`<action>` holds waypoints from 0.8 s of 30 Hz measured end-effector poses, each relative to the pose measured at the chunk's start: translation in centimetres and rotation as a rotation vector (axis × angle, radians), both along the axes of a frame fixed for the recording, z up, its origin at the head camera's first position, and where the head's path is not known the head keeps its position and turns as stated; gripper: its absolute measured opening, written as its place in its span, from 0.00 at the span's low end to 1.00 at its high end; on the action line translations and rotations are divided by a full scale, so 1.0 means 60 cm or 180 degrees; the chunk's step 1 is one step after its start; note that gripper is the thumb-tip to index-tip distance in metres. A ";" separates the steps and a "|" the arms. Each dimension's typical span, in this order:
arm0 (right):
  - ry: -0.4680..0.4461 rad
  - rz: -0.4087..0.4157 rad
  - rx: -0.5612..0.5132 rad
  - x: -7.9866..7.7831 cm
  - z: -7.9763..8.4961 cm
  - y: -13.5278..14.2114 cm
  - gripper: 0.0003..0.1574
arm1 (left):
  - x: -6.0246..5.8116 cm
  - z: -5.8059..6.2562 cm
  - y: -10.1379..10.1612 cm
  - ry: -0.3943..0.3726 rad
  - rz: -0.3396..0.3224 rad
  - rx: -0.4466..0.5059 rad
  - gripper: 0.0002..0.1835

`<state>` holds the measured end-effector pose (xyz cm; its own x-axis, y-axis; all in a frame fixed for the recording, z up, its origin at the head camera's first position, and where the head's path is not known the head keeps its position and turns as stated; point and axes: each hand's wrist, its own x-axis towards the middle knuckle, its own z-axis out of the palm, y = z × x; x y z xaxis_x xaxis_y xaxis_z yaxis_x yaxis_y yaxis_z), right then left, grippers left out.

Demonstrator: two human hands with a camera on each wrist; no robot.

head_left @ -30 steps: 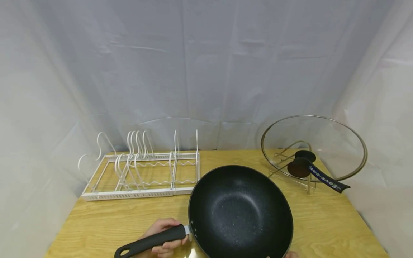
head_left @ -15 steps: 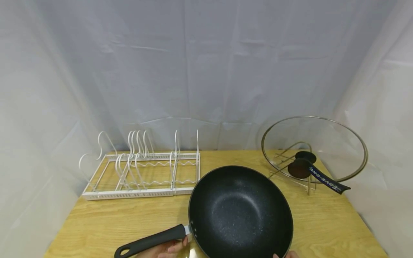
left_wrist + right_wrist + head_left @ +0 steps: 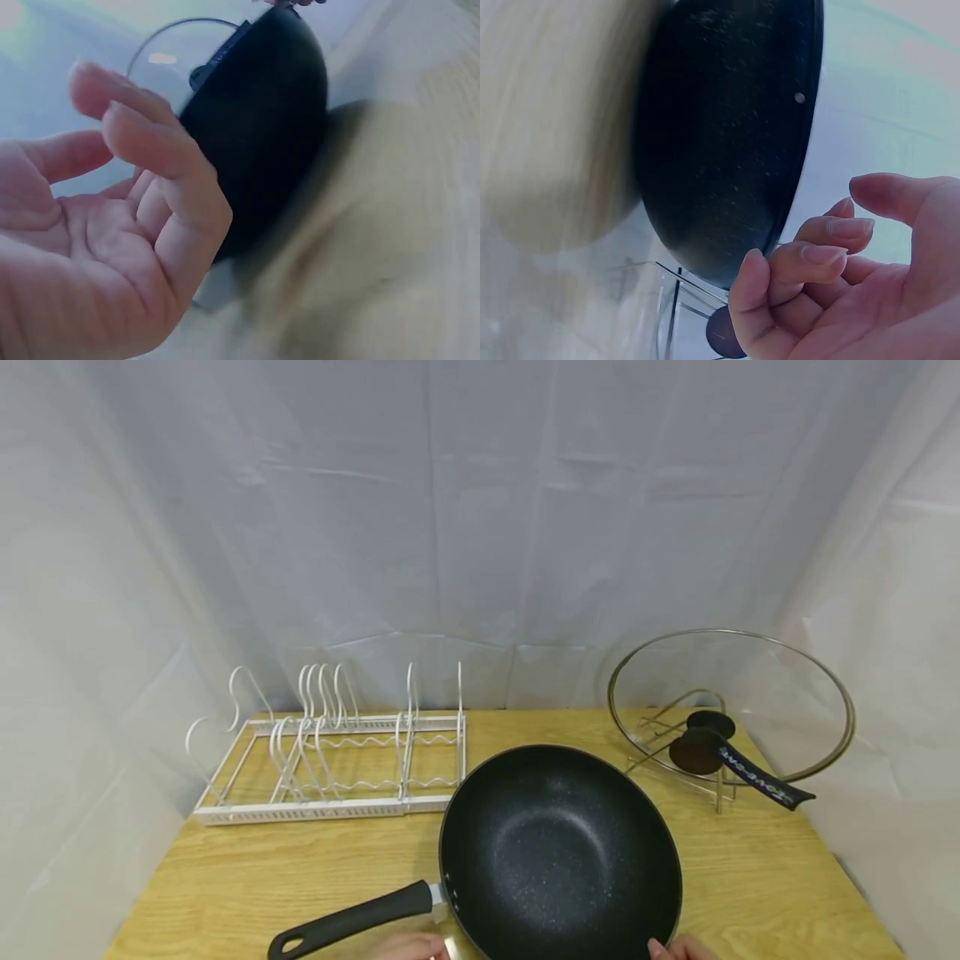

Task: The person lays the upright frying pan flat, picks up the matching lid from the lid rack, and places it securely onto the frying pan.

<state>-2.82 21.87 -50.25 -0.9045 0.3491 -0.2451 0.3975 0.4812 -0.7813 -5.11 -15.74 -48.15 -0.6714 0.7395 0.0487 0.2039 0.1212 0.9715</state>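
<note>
Though pan (image 3: 558,852) unmoved, left hand (image 3: 124,236) off.

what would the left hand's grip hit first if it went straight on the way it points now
Most likely the black wok: in the head view, the left hand's grip points right, toward the wok's outer side. Depth is unclear there, so it might pass lower than the rim.

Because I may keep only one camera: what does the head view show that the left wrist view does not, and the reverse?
Head view only: the white rack, the inside of the pan and its handle.
Left wrist view only: the palm of the left hand and the pan's outside.
Both: the pan, lid, table, left hand and part of the right hand.
</note>
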 end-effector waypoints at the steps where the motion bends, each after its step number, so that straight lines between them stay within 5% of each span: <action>1: 0.0020 0.0005 0.0050 0.000 0.015 -0.003 0.39 | 0.004 0.004 0.002 0.0286 0.0032 0.0005 0.06; 3: 0.0091 0.0007 0.0167 -0.002 0.035 -0.007 0.26 | 0.013 0.015 0.005 0.0670 0.0184 -0.0035 0.08; 5: 0.0118 0.0029 0.0274 -0.004 0.046 -0.006 0.25 | 0.016 0.030 0.008 0.0409 0.0227 0.0001 0.07; 6: 0.0144 0.0033 0.0327 -0.005 0.051 -0.005 0.24 | 0.015 0.038 0.009 0.0193 0.0199 0.0042 0.07; 10: 0.0055 0.0122 0.0412 -0.013 0.071 0.004 0.25 | 0.000 0.074 0.015 -0.1512 0.0244 0.0295 0.20; 13: -0.0055 0.0198 0.0490 -0.020 0.093 0.010 0.19 | 0.000 0.095 0.022 -0.1698 0.0368 0.0277 0.22; 18: 0.0172 0.0247 0.0633 -0.032 0.121 0.015 0.19 | 0.002 0.116 0.038 -0.1533 0.0605 0.0148 0.18; 24: 0.0767 0.0436 0.0904 -0.045 0.139 0.030 0.18 | -0.016 0.132 0.061 -0.0825 0.0839 -0.0234 0.13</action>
<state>-5.53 23.69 -41.92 -0.9672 0.2446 0.0688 0.1362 0.7275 -0.6725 -6.05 -12.07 -40.21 -0.8223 0.5348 -0.1946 -0.0950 0.2081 0.9735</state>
